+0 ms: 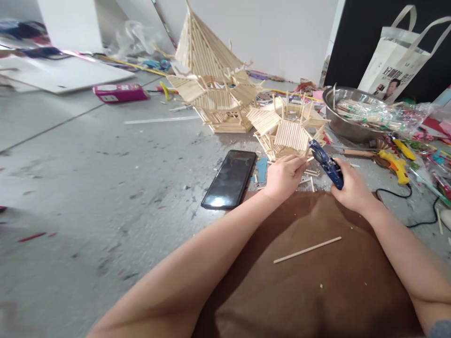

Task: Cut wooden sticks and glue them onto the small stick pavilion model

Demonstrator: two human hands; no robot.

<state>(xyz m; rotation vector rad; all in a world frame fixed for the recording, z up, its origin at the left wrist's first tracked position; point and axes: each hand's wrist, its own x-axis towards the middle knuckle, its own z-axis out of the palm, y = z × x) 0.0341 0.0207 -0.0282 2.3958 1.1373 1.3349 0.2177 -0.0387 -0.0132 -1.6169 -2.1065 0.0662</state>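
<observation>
Grey floor (141, 263) opens past phone's (229, 180) edge; right hand (350, 185) grips tool (327, 165), left hand (284, 176) stick (310, 159).

I'm on 1 feed: head cam, worn on the person's head, facing fwd & angled down. Closest to lens, approx. at btm of pic: forearms (218, 249) and brown cloth (317, 291), seen from above. Mid-dist., R of ctr, I get left hand (286, 177) & right hand (350, 187). Farther off, my view runs across grey floor (105, 178) to pale wall (299, 37) up top. Wide FOV; pic squeezed in ht.
</observation>
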